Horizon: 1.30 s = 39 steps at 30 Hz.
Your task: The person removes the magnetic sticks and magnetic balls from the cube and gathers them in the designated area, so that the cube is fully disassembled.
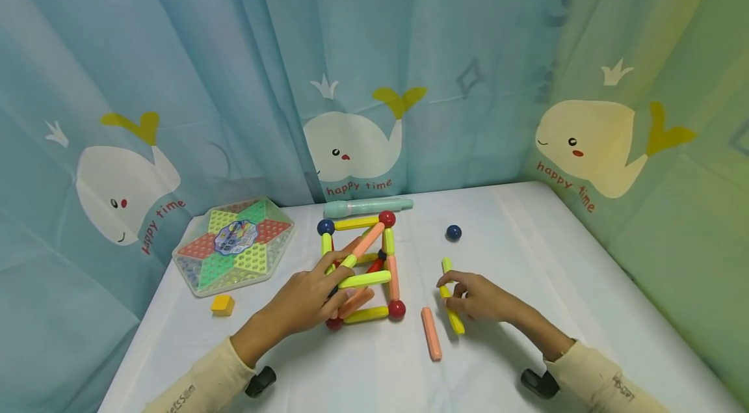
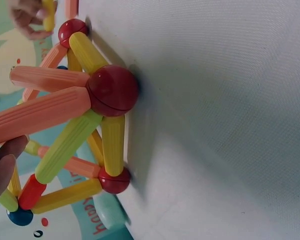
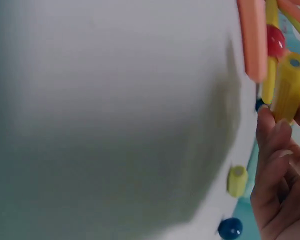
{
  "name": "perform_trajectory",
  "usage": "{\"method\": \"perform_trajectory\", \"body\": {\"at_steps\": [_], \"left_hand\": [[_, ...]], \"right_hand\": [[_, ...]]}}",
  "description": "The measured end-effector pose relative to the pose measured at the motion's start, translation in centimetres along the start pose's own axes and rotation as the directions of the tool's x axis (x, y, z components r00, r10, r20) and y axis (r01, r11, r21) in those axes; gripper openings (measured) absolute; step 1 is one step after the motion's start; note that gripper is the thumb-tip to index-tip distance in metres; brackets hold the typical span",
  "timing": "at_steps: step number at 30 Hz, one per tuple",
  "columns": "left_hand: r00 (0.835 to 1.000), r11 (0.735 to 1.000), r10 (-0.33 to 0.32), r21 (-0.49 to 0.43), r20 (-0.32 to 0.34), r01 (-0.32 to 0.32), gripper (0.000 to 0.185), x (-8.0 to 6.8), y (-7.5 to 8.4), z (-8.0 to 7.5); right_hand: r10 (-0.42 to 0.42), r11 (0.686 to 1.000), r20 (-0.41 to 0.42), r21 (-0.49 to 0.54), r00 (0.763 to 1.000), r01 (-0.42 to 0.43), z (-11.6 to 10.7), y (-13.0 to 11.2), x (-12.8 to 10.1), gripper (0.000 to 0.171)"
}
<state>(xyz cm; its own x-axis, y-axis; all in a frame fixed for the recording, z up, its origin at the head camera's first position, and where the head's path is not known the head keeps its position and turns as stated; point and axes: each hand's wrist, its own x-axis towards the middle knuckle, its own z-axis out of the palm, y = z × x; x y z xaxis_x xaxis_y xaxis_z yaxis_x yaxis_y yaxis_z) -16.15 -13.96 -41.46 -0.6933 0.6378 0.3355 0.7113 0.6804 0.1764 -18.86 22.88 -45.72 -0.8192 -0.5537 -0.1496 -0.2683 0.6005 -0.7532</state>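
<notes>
"steadying a stick-and-ball frame (image 1: 370, 279) on a white table (image 1: 351, 377), a person's left hand (image 1: 304, 301) reaches over its near left side. how firm is the grip?"

"fingers curled on the upper sticks (image 1: 369, 240), by the look of it. the right hand (image 1: 478, 296), apart from the frame, pinches 1 yellow stick (image 1: 456, 320) between thumb and fingers, its near end left free."

"how would that stick handle?"

"likely light and stiff, a little slippery, hardly fragile. best held by its ridged middle with the ends bare; the small disc (image 3: 295, 63) in 1 end may be a magnet."

"and the frame?"

"probably the touchier of the 2: rigid parts, but joints at the red balls (image 1: 387, 218) and dark blue balls (image 1: 325, 227) could pull apart. a low hold near a corner should suit."

"any containers?"

"only the hexagonal game board (image 1: 251, 260), left of the frame, resembles a shallow case; whether pieces sit inside, these views cannot tell. a yellow-orange block (image 1: 222, 305) lies near it, and 1 orange stick (image 1: 432, 335) rests between frame and right hand."
</notes>
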Motion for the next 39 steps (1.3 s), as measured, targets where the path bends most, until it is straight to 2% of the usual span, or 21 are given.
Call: {"method": "perform_trajectory", "body": {"at_steps": [4, 9, 14, 17, 22, 27, 33, 39], "left_hand": [[1.0, 1.0, -0.005, -0.003, 0.004, 0.005, 0.027, 0.0, 0.0, 0.0], [1.0, 1.0, -0.014, -0.01, 0.014, 0.014, 0.026, 0.0, 0.0, 0.0], [1.0, 1.0, -0.015, -0.015, 0.016, 0.015, 0.028, -0.1, 0.0, 0.0], [1.0, 1.0, -0.013, -0.015, 0.017, 0.013, 0.029, -0.2, 0.0, 0.0], [1.0, 1.0, -0.008, -0.004, 0.013, 0.008, 0.03, -0.1, -0.1, 0.0], [1.0, 1.0, -0.006, 0.003, 0.004, 0.006, 0.028, 0.0, 0.1, -0.1], [1.0, 1.0, -0.002, 0.001, 0.005, 0.002, 0.026, 0.1, 0.2, -0.1], [1.0, 1.0, -0.007, -0.001, 0.008, 0.007, 0.026, 0.0, 0.2, -0.2]], "right_hand": [[0.029, 0.997, 0.03, -0.066, 0.999, -0.027, 1.0, 0.1, -0.2, 0.029], [0.038, 0.995, 0.034, -0.095, 0.999, -0.035, 1.7, 0.2, -0.3, 0.027], [0.051, 0.989, 0.089, -0.143, 0.995, -0.038, 1.7, 0.1, -0.5, 0.033], [0.044, 0.983, 0.118, -0.183, 0.992, -0.021, 1.7, 0.1, -0.6, 0.051], [0.057, 0.965, 0.12, -0.26, 0.991, -0.024, 1.8, -0.1, -0.9, 0.094], [0.091, 0.959, 0.134, -0.278, 0.987, -0.051, 2.3, -0.3, -0.9, 0.111], [0.107, 0.953, 0.14, -0.297, 0.984, -0.061, 2.7, -0.4, -0.9, 0.109], [0.059, 0.954, 0.143, -0.299, 0.988, -0.014, 2.9, -0.4, -0.9, 0.104]]}}
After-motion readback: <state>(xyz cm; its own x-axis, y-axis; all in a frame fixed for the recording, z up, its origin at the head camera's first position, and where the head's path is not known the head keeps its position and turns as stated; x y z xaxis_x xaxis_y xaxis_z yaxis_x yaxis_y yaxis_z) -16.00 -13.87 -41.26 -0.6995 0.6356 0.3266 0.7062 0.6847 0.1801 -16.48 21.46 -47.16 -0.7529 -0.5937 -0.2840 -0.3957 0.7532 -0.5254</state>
